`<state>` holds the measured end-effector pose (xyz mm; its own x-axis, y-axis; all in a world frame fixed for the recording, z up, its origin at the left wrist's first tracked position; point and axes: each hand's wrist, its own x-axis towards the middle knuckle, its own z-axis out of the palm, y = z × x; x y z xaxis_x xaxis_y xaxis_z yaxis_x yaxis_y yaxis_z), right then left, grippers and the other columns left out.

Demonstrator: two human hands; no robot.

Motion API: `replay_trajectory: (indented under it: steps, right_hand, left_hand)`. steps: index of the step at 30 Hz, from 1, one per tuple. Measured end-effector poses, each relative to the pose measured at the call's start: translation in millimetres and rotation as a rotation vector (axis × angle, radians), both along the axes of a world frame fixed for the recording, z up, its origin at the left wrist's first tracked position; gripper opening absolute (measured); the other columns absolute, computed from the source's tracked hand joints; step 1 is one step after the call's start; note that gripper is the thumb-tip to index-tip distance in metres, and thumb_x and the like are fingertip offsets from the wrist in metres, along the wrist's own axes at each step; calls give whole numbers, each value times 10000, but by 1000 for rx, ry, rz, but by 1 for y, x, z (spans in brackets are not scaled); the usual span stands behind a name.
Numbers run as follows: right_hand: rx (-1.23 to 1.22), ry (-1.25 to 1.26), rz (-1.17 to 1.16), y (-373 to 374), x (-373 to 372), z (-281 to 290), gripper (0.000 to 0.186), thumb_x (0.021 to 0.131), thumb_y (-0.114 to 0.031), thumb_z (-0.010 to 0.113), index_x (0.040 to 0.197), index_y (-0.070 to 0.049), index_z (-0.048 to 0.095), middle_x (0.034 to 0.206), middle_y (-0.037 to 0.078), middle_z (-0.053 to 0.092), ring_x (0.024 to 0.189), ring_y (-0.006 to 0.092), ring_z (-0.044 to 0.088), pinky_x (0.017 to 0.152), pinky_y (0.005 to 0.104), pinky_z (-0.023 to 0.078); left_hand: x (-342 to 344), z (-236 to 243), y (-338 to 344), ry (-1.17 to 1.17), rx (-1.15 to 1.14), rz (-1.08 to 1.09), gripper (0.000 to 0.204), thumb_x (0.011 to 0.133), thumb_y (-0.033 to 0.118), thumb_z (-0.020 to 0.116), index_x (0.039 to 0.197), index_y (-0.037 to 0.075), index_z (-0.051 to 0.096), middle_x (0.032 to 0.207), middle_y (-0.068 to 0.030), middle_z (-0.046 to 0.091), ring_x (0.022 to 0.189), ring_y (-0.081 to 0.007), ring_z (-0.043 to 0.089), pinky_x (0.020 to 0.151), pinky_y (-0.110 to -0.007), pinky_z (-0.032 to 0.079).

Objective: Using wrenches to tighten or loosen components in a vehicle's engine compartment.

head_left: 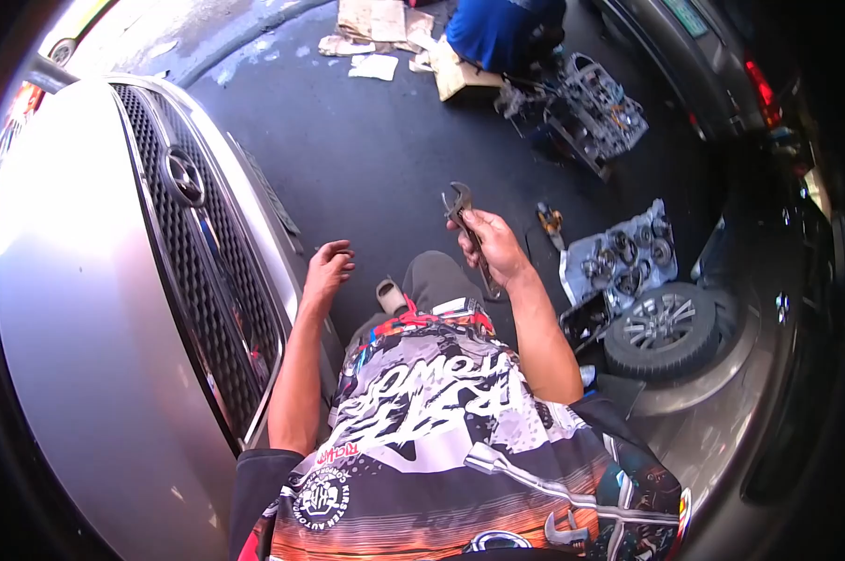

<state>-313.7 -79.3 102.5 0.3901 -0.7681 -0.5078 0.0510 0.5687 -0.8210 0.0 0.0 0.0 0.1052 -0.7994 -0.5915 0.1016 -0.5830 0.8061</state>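
In my right hand [495,247] is an adjustable wrench [461,203]. Its jaws point up and away from me, and the handle runs down below my fingers. The wrench is held in the air over the dark floor, touching nothing else. My left hand [328,268] hangs beside the front of a silver car [77,234], close to its black mesh grille [181,234]. The fingers of that hand are loosely bent and a little apart, with nothing visible in them.
Right of me lie a metal engine part with round openings [623,257] and a wheel [664,327], beside a dark car [768,309]. Farther off, a person in blue [505,33] is near a bare engine block [598,107]. Flattened cardboard [371,21] lies on the far floor.
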Motion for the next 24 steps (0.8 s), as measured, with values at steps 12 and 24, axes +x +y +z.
replay_trajectory:
  steps: [12,24]
  right_hand:
    - [87,147,317,-353,157,-24,335,1048,-342,541,881,-60,612,592,-34,482,462,71,417,431,231,366]
    - [30,116,862,-618,502,17,420,1040,-447,525,855,-79,605,588,-32,494,435,67,416,413,232,339]
  left_hand:
    - [100,-39,-232,-29,280,229,343,937,135,588,1261,25,600,1038,-50,662,833,-105,611,679,-250,486]
    - [312,3,-437,152,38,969,311,952,135,587,1251,51,586,1041,-33,664,801,-100,623,659,-238,491]
